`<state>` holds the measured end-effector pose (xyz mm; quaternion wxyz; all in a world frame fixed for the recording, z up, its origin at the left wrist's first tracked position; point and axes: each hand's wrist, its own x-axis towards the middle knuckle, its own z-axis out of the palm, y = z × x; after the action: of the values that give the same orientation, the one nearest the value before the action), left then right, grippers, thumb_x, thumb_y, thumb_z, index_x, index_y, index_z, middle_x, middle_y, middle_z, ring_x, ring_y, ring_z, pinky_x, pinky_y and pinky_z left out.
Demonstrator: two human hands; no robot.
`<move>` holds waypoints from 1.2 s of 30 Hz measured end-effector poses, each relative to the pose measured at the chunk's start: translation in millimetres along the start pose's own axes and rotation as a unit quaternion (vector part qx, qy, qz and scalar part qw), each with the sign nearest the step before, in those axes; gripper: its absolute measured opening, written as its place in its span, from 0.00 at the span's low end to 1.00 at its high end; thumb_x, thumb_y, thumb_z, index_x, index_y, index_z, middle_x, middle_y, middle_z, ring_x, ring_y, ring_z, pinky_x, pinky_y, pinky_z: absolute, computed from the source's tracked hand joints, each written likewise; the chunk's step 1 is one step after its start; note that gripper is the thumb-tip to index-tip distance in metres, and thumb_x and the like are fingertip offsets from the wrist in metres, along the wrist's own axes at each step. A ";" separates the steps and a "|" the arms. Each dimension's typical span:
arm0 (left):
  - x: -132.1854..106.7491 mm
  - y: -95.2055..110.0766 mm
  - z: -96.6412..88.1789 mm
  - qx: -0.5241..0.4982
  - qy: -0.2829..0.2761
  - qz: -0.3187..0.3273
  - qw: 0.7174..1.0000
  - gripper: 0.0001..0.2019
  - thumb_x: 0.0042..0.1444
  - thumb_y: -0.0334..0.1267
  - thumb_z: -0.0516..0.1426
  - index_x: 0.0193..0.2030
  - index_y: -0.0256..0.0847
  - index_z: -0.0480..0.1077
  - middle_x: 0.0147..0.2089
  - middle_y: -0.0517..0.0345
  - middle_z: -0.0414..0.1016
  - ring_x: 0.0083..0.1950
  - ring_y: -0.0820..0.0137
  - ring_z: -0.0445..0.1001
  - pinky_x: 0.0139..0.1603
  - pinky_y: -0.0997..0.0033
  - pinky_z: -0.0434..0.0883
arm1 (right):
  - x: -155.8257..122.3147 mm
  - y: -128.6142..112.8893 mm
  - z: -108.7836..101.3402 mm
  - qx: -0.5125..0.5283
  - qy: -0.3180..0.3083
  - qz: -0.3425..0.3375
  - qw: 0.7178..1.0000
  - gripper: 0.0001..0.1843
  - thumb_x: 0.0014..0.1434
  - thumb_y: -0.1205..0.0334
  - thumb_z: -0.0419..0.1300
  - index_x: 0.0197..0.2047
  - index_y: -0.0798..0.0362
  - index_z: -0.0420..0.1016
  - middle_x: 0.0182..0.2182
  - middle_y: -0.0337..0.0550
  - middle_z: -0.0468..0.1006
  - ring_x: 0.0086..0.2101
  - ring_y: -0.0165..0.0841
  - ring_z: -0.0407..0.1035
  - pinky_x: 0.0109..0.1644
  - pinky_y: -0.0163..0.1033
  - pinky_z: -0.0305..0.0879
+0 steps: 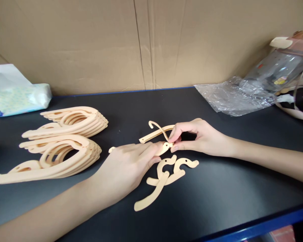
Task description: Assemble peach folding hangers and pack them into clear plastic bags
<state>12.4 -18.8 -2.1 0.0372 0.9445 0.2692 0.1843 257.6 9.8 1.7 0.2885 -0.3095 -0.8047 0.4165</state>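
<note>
Near the middle of the table, my left hand (128,164) is closed over a beige plastic hanger arm (164,148), whose holed end shows past the fingertips. My right hand (204,136) pinches a thin curved hanger hook (159,127) at its base, right against that holed end. My fingers hide how the two parts meet. Behind them, a straight grooved hanger piece (151,135) runs under or behind my right fingers. In front of my hands lie several loose hanger pieces: an S-shaped one (184,163), a similar one (161,165), and a curved bar (153,196).
At left stand two nested stacks of folded beige hangers, a rear stack (91,122) and a front stack (88,151). A tissue pack (20,97) sits behind them. Clear plastic wrap (232,97) and a bottle (277,69) occupy the right back. Cardboard (96,43) walls the far side.
</note>
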 end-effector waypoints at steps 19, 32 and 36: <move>1.6 5.7 -0.2 0.056 0.000 0.010 0.998 0.12 0.70 0.34 0.46 0.56 0.36 0.65 0.35 0.58 0.77 0.30 0.67 0.77 0.27 0.68 0.70 | -2.2 -3.6 2.8 -0.109 0.027 -0.086 0.990 0.04 0.60 0.63 0.66 0.37 0.53 0.75 0.30 0.35 0.78 0.29 0.26 0.71 0.33 0.32 0.69; 0.7 9.8 -13.0 -0.125 -0.056 -0.215 0.967 0.10 0.67 0.37 0.49 0.53 0.44 0.62 0.35 0.63 0.77 0.28 0.73 0.75 0.23 0.76 0.65 | -4.7 -0.1 5.1 -0.196 0.139 -0.102 0.965 0.12 0.65 0.62 0.61 0.51 0.52 0.71 0.33 0.38 0.78 0.34 0.30 0.73 0.41 0.37 0.71; 2.5 6.0 -19.0 -0.301 -0.060 -0.292 0.906 0.13 0.68 0.42 0.48 0.57 0.48 0.58 0.36 0.65 0.75 0.23 0.77 0.69 0.22 0.78 0.67 | -2.5 8.1 -3.9 -0.316 0.166 -0.056 0.932 0.19 0.64 0.60 0.60 0.57 0.52 0.69 0.39 0.43 0.78 0.39 0.37 0.71 0.47 0.46 0.68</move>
<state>10.4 -23.1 17.4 0.3885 0.7768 0.4618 0.1802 264.1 13.6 -3.8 0.3281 -0.4038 -0.8514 0.0659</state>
